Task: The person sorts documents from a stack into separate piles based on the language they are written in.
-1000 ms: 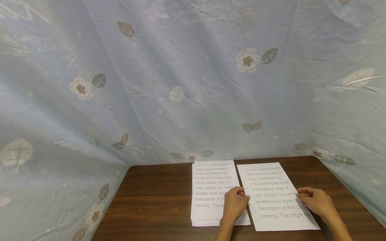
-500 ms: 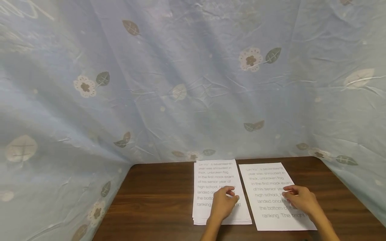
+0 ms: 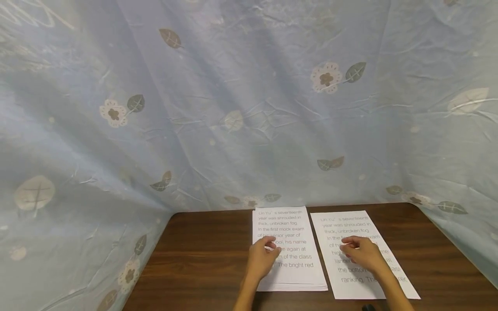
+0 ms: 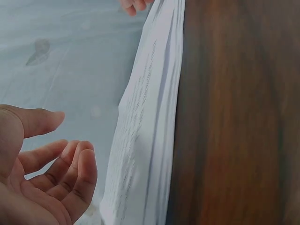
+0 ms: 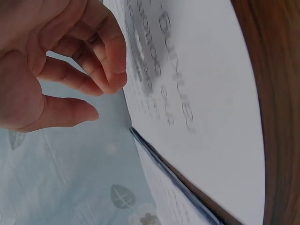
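Observation:
A stack of printed white paper (image 3: 288, 276) lies on the brown wooden table, its edges slightly uneven. To its right is a printed sheet (image 3: 330, 224), set at a slight slant with a narrow strip of table between them. My left hand (image 3: 263, 258) hovers over the left side of the stack, fingers loosely bent and thumb apart; in the left wrist view that hand (image 4: 51, 173) holds nothing. Over the middle of the right sheet is my right hand (image 3: 363, 252), casting a shadow on the print. The right wrist view shows this hand (image 5: 70, 65) with relaxed fingers and nothing in them.
The wooden table (image 3: 194, 259) extends left of the stack and right of the sheet. A pale blue curtain (image 3: 241, 151) with flowers and leaves hangs behind and at both sides. A small black object (image 3: 368, 307) shows at the bottom edge.
Both hands have moved left: the left from the stack's right edge across to its left side, the right from the sheet's right edge to over its middle. The papers stay in place.

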Demonstrator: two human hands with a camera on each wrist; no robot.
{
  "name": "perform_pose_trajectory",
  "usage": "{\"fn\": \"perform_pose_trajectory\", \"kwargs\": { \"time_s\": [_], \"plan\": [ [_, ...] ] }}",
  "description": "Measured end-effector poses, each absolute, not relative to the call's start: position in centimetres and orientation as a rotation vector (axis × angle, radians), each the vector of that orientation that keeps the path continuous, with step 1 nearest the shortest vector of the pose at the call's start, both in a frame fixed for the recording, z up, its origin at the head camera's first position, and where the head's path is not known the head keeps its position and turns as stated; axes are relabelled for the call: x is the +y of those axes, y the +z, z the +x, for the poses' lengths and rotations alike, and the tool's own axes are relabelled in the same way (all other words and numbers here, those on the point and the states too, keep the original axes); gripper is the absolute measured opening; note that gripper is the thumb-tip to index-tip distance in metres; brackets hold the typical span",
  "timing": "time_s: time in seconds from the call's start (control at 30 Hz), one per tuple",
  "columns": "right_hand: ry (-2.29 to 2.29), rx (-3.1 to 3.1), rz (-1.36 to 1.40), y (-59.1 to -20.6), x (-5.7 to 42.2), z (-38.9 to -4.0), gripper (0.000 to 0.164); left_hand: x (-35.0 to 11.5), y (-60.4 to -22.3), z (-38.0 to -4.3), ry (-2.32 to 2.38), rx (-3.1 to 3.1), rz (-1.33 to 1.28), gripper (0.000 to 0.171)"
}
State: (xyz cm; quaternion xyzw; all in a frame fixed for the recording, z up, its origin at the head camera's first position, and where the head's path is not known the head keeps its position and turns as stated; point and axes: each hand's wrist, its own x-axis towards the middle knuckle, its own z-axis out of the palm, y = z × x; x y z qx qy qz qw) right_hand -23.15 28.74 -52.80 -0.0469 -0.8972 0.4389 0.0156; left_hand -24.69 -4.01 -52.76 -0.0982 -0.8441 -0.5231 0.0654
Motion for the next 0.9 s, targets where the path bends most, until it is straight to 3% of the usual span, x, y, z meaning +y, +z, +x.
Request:
{"fn": "perform_pose_trajectory", "kwargs": {
  "time_s": [0.5,0.9],
  "plan": [
    [1.504,-2.756,-0.182,-53.5,24.6,-24.9,0.037,-9.4,-53.2,-27.2,-1.45,-2.617,-0.154,0.039],
    [1.474,-2.763,-0.166,-53.6,22.1,-24.7,0.04,-10.9,-54.4,-27.3,-1.415,-2.649,-0.139,0.036]
  ]
}}
